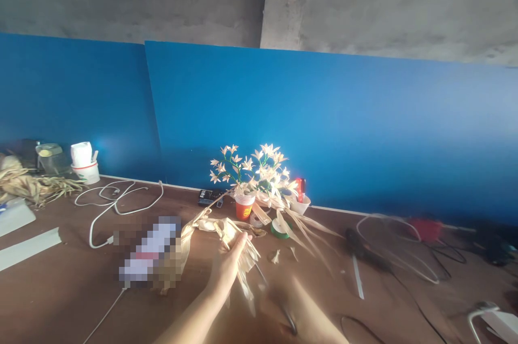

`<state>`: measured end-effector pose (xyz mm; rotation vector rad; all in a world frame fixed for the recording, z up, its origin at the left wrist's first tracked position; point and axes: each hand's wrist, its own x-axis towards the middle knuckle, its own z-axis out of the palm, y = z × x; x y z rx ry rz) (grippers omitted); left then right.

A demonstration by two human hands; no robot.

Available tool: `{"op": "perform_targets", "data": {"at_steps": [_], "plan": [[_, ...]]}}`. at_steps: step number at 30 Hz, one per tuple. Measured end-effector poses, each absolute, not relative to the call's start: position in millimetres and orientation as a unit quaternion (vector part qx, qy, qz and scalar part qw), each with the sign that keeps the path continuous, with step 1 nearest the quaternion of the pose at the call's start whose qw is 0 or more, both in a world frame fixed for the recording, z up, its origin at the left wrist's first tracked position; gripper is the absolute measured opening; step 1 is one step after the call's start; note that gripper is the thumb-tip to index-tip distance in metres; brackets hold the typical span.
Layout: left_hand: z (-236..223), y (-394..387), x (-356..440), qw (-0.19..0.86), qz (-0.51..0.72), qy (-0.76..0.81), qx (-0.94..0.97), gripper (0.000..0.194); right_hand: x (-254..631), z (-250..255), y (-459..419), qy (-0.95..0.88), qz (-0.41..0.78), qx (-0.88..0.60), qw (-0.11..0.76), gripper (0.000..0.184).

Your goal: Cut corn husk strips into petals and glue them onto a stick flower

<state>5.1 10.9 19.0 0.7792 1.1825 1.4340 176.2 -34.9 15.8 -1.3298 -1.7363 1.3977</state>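
Observation:
My left hand (227,267) reaches in from the bottom centre, its fingers closed round a bunch of pale dried husk strips (237,241) just above the brown table (73,290). The strips fan out to the left and hang down past the hand. My right hand (285,298) is low at the bottom centre, smeared by motion, with a thin dark object (290,322) beside it that I cannot make out. Behind the hands stands an orange-red paper cup (244,207) holding a spray of pale husk flowers (254,169) on green stems.
A green tape roll (279,228) and loose husk leaves lie by the cup. A white cable (117,204), a white kettle (84,163) and a husk pile (34,186) are at the left. A black tool (364,249) with cords is at the right. Blue boards (324,128) back the table.

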Motion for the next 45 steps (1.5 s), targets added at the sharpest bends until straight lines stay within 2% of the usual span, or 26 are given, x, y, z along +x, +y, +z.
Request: {"op": "perform_targets", "data": {"at_steps": [6,11,16,33,36,41,45], "plan": [[8.2,10.8,7.2,0.516,0.613,0.500,0.329,0.040,170.7,20.5,-38.5,-0.610,0.559,-0.492,0.271,0.032],[1.1,8.9,11.4,0.501,0.616,0.516,0.321,0.050,162.0,18.3,-37.8,-0.581,0.588,-0.489,0.277,0.043],[3.5,5.7,15.1,0.489,0.628,0.521,0.309,0.049,161.7,6.5,-35.9,-0.584,0.572,-0.492,0.300,0.047],[10.4,0.4,17.2,0.523,0.613,0.529,0.267,0.051,155.8,16.3,-38.4,-0.606,0.566,-0.503,0.242,0.036],[15.2,5.9,10.4,0.526,0.591,0.545,0.277,0.046,164.9,23.9,-39.0,-0.605,0.576,-0.503,0.219,0.034],[19.5,21.1,-7.0,0.510,0.581,0.539,0.335,0.025,186.0,26.9,-34.9,-0.604,0.606,-0.476,0.202,0.033],[19.5,24.6,-9.7,0.532,0.571,0.498,0.378,0.029,188.7,21.1,-33.0,-0.585,0.620,-0.476,0.217,0.035]]}}
